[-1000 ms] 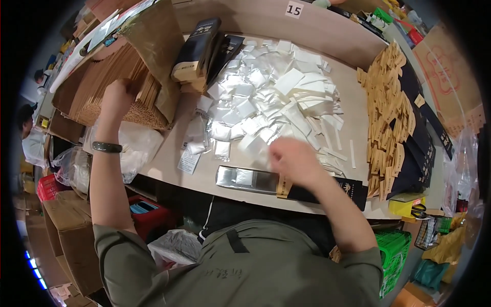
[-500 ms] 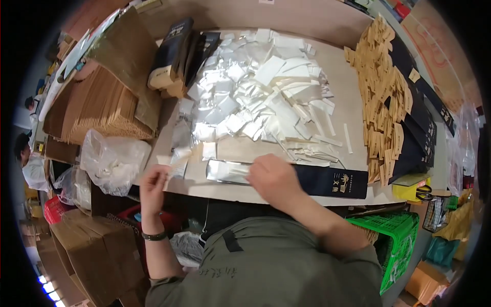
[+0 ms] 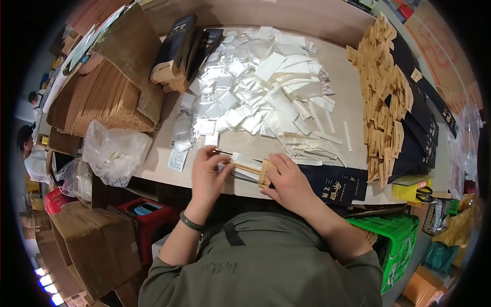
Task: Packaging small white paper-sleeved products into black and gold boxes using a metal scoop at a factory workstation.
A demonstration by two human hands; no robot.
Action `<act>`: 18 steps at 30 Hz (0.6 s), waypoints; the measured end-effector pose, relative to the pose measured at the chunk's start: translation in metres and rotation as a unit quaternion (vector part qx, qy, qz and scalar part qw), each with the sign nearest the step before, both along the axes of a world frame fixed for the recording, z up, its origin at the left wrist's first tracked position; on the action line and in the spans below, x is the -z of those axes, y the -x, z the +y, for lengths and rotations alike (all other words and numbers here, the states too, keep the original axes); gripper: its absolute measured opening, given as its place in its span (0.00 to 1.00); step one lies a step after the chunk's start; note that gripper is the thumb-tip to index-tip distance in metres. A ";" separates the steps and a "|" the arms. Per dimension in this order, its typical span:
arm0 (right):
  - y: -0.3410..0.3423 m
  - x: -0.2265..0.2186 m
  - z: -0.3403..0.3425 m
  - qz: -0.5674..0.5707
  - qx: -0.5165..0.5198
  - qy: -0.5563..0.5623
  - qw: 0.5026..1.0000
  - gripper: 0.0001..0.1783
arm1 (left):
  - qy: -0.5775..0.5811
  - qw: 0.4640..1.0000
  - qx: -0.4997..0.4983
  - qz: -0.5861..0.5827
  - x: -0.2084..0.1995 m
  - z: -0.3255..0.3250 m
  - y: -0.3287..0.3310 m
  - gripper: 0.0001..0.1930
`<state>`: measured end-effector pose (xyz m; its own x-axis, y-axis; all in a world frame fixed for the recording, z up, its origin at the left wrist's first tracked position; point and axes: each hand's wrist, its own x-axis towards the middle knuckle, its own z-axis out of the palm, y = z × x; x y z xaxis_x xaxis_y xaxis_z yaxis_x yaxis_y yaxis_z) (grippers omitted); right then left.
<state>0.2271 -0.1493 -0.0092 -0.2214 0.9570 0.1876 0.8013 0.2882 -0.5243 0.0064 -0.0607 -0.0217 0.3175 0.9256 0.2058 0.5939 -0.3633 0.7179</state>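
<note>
Near the front table edge, my left hand (image 3: 208, 171) has its fingers closed round one end of a bundle: thin wooden chopsticks (image 3: 246, 168), a white paper packet (image 3: 246, 159) and a dark rod-like edge. My right hand (image 3: 289, 179) grips the tan end (image 3: 265, 174) of a dark blue paper sleeve (image 3: 332, 187), which runs to the right with pale lettering. The chopsticks reach from my left fingers to that tan end; whether they are inside the sleeve I cannot tell. Just beyond lies a heap of small white packets and wrapped strips (image 3: 271, 92).
Stacked dark sleeves (image 3: 174, 48) and an open carton of brown card pieces (image 3: 105, 97) stand at left, near a clear plastic bag (image 3: 115, 153). Piled tan-ended sleeves (image 3: 381, 107) fill the right. Scissors (image 3: 423, 192) and a green crate (image 3: 394, 245) are at lower right.
My left hand has moved right, from the table's left part to the bundle. The tan sleeve end now shows between my hands, and my right hand has shifted slightly right.
</note>
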 end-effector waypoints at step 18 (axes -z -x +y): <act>-0.146 -0.144 0.042 -0.004 0.076 -0.014 0.997 0.05 | 0.025 0.993 0.092 0.074 -0.069 0.010 -0.005 0.22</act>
